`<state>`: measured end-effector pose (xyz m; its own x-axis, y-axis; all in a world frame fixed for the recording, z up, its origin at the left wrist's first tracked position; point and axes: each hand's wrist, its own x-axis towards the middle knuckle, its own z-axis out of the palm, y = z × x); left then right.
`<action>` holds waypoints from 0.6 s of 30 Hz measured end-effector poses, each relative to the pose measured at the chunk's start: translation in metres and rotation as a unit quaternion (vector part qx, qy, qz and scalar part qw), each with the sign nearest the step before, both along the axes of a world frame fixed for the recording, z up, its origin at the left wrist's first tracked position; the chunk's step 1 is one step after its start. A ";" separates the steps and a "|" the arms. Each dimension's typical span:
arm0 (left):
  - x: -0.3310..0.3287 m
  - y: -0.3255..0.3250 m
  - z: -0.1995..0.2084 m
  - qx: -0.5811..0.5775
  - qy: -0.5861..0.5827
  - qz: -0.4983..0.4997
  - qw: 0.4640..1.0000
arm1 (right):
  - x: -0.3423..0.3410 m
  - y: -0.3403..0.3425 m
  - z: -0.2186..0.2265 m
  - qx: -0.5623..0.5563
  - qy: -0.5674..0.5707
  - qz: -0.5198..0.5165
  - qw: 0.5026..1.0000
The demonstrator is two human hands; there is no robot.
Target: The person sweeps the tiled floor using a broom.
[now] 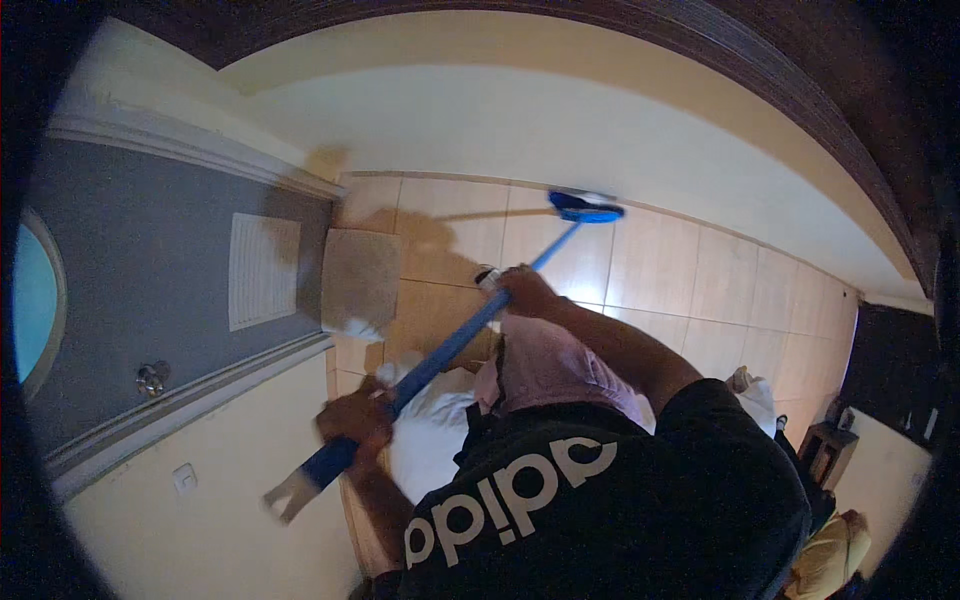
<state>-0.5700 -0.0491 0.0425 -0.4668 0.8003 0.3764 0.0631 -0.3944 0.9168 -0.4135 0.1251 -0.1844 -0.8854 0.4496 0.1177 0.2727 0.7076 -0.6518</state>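
A blue long-handled broom [455,345] slants across the middle, its handle end near me at lower left. Wrapped round the upper part of the handle is my left hand [357,420], closed just below the pale end. Further down, my right hand [525,292] grips the same handle with the arm reaching across my front. The blue broom head [588,208] rests on the tiled floor against the base of the far wall. Its bristles are too blurred to make out.
A grey door [180,250] with a vent and round window stands at left, a small mat [360,280] before it. White cloth or bags [430,440] lie beside my legs. At lower right are a small wooden stand [828,452] and a yellowish bundle [835,555].
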 end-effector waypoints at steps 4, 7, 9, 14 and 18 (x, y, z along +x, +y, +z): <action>0.049 -0.004 -0.057 -0.026 -0.055 -0.058 0.996 | 0.103 0.015 -0.006 0.013 -0.175 0.021 0.984; 0.060 -0.023 -0.063 -0.071 -0.181 -0.141 0.971 | 0.126 0.008 0.025 -0.036 -0.235 -0.024 0.971; 0.043 -0.053 -0.041 0.066 -0.305 -0.059 0.948 | 0.118 -0.007 0.036 -0.031 -0.212 -0.007 0.977; 0.028 -0.123 0.089 0.194 -0.018 0.147 0.970 | 0.040 -0.071 0.101 -0.092 0.122 0.046 0.987; 0.107 -0.075 0.134 0.168 0.178 0.314 0.918 | 0.001 -0.097 0.101 -0.153 0.193 0.029 0.969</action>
<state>-0.4632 -0.1238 0.1766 -0.5961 0.2275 0.7700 0.6457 -0.4342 0.6281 -0.4128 0.0279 -0.0838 -0.8263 0.4673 0.3144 -0.0671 0.4725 -0.8788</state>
